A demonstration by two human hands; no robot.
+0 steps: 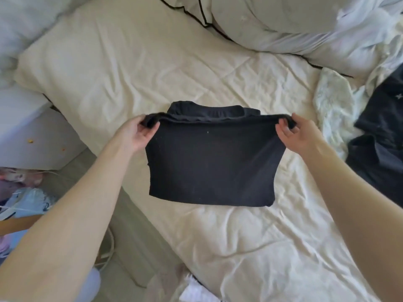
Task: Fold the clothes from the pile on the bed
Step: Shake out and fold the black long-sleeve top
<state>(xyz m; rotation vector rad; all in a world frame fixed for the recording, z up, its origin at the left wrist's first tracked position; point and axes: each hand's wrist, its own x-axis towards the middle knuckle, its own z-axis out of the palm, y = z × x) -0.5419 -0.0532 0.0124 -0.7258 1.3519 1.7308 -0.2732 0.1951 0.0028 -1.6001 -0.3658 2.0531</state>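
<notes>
A black garment (211,162) hangs spread in front of me above the cream bed sheet (250,236), partly folded, with a bunched band along its top edge. My left hand (137,134) grips its top left corner. My right hand (298,134) grips its top right corner. The lower edge hangs free over the sheet. At the right edge of the bed lies the pile of clothes (379,136), with dark garments on top and a pale patterned piece (333,101) beside them.
A cream pillow (91,62) lies at the far left of the bed, and a grey-white duvet (294,25) is bunched at the far right. Left of the bed are the floor, a white cabinet (26,127) and scattered items (24,199).
</notes>
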